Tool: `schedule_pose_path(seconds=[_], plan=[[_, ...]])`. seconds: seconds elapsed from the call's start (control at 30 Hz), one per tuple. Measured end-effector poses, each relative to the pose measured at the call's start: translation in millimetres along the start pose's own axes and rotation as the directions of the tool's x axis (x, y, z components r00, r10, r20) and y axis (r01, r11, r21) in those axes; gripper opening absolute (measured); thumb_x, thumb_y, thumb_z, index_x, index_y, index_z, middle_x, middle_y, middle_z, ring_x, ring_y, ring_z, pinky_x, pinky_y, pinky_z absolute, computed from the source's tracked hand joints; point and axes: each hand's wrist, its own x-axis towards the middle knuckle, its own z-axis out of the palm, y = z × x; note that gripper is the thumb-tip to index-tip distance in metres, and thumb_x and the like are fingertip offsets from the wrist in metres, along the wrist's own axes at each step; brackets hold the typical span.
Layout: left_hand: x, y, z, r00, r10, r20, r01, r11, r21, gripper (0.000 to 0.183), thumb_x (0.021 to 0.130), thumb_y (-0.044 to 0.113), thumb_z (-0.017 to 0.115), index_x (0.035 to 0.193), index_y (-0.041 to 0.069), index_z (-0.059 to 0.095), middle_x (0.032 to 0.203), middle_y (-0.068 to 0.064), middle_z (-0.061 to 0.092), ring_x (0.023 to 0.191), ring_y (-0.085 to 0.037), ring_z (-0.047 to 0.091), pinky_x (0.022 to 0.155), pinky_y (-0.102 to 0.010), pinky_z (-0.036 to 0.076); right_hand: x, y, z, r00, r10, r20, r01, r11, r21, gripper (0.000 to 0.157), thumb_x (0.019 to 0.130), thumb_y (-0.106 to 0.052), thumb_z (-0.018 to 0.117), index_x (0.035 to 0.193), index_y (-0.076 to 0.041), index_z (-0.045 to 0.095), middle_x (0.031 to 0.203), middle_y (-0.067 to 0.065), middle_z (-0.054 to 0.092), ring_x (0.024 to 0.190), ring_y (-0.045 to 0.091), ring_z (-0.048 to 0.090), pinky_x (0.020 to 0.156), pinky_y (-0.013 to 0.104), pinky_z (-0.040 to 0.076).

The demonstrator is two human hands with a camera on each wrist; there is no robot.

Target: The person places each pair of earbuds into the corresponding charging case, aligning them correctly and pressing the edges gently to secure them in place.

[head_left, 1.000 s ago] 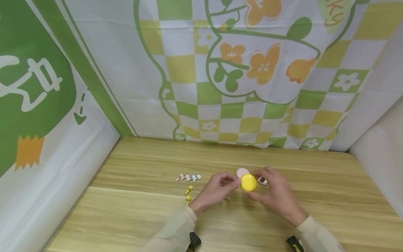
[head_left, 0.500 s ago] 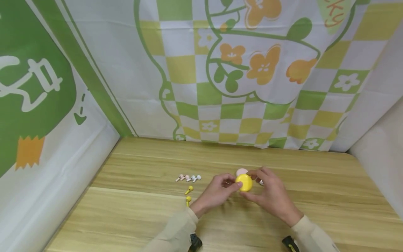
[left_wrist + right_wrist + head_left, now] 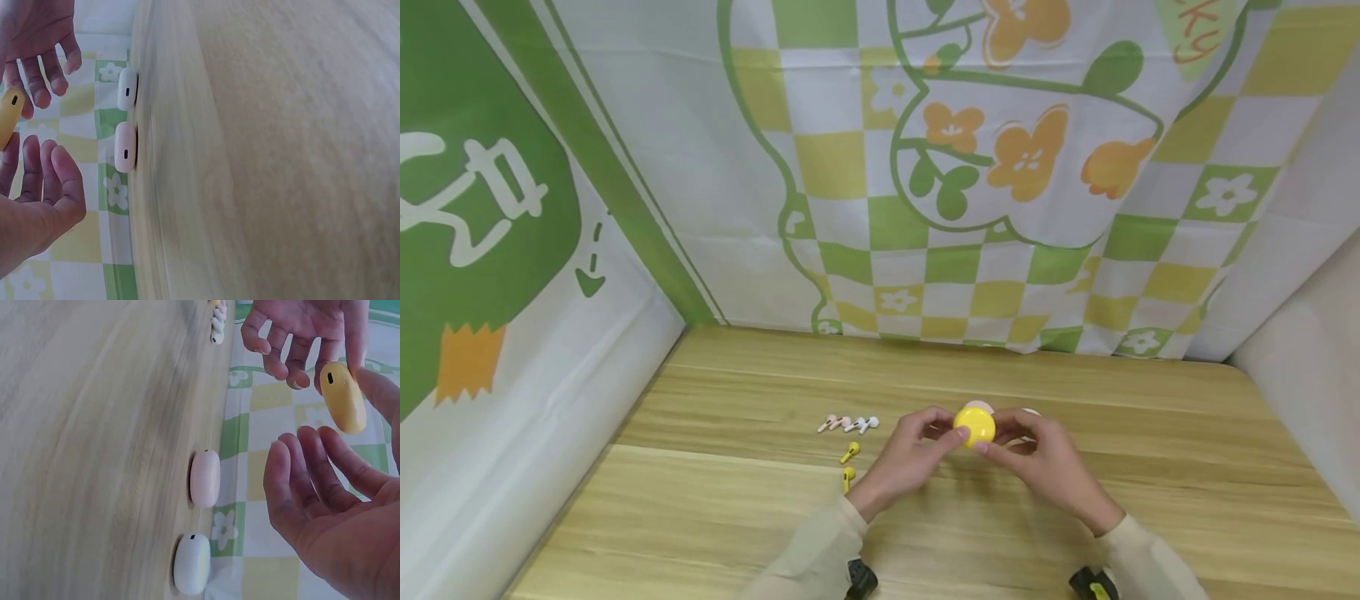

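Observation:
A round yellow earbud case [image 3: 974, 426] is held up above the table between both hands. My left hand [image 3: 910, 457] pinches its left side, the thumb lying on the front face. On the other side, my right hand [image 3: 1051, 463] grips the case with its thumb at the lower right edge. The case's lid looks closed, and a dark port slot shows on the yellow case [image 3: 344, 400] in the right wrist view. Two yellow earbuds, an upper earbud [image 3: 851, 452] and a lower earbud [image 3: 849, 476], lie on the table left of my left hand.
Behind the hands stand a pink case [image 3: 125, 147] and a white case [image 3: 127, 89], mostly hidden in the head view. Pink earbuds [image 3: 828, 422] and white earbuds [image 3: 861, 425] lie in a row at the left. A patterned cloth [image 3: 977, 287] hangs behind the wooden table [image 3: 700, 492].
The yellow case has moved left and slightly up in the head view. My left thumb has come onto its front, and my right hand has shifted left, its thumb now on the lower right edge.

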Motion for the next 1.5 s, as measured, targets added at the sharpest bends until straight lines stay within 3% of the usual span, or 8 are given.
schedule_pose_path(seconds=[0.17,0.47,0.73,1.1,1.3,1.5], plan=[[-0.6,-1.1,-0.8,1.0,0.027,0.011,-0.028,0.999,0.033,0.026,0.101,0.031,0.063,0.114,0.009,0.068,0.111,0.0,0.066,0.102,-0.018,0.059,0.083,-0.037,0.05,0,-3,-1.8,0.993,0.094,0.07,-0.099,0.992,0.073,0.035,0.096,-0.027,0.072,0.12,-0.001,0.069,0.114,0.008,0.069,0.101,0.021,0.066,0.082,0.03,0.057],[-2.5,0.5,-2.0,0.998,0.059,0.014,-0.06,0.998,0.023,0.025,0.101,0.028,0.064,0.114,0.008,0.068,0.112,-0.001,0.065,0.103,-0.017,0.059,0.083,-0.036,0.051,0,-5,0.2,0.988,0.114,0.107,-0.132,0.974,0.186,0.033,0.099,-0.023,0.069,0.12,0.003,0.067,0.117,0.014,0.066,0.104,0.026,0.066,0.084,0.031,0.057],[-2.1,1.4,-4.3,0.997,0.062,0.037,-0.064,0.997,0.045,0.027,0.102,0.029,0.063,0.117,0.008,0.068,0.113,-0.001,0.067,0.103,-0.017,0.06,0.087,-0.037,0.051,0,-5,-0.3,0.982,0.143,0.124,-0.168,0.961,0.221,0.033,0.1,-0.025,0.068,0.12,0.001,0.068,0.119,0.014,0.065,0.104,0.026,0.065,0.085,0.035,0.057],[2.8,10.1,-8.6,0.991,0.133,0.003,-0.133,0.985,0.114,0.03,0.101,0.03,0.064,0.112,0.003,0.069,0.111,-0.005,0.064,0.103,-0.017,0.06,0.088,-0.038,0.053,0,-5,3.7,0.989,0.113,0.1,-0.134,0.959,0.249,0.027,0.096,-0.02,0.072,0.114,0.0,0.071,0.115,0.014,0.066,0.108,0.028,0.062,0.087,0.031,0.056],[1.8,13.0,-9.0,0.991,0.132,-0.009,-0.128,0.975,0.184,0.031,0.101,0.034,0.063,0.111,0.005,0.07,0.111,-0.002,0.06,0.105,-0.017,0.058,0.09,-0.037,0.052,1,-6,5.4,0.991,0.106,0.081,-0.122,0.964,0.237,0.024,0.095,-0.019,0.073,0.112,-0.002,0.072,0.115,0.012,0.067,0.112,0.029,0.059,0.089,0.03,0.055],[1.4,16.1,-9.6,0.993,0.117,-0.02,-0.111,0.975,0.192,0.036,0.104,0.039,0.057,0.107,0.006,0.071,0.115,-0.004,0.056,0.108,-0.018,0.056,0.09,-0.036,0.052,1,-6,7.1,0.991,0.107,0.076,-0.123,0.958,0.259,0.026,0.093,-0.015,0.075,0.114,0.001,0.072,0.114,0.014,0.067,0.112,0.029,0.06,0.09,0.03,0.055]])
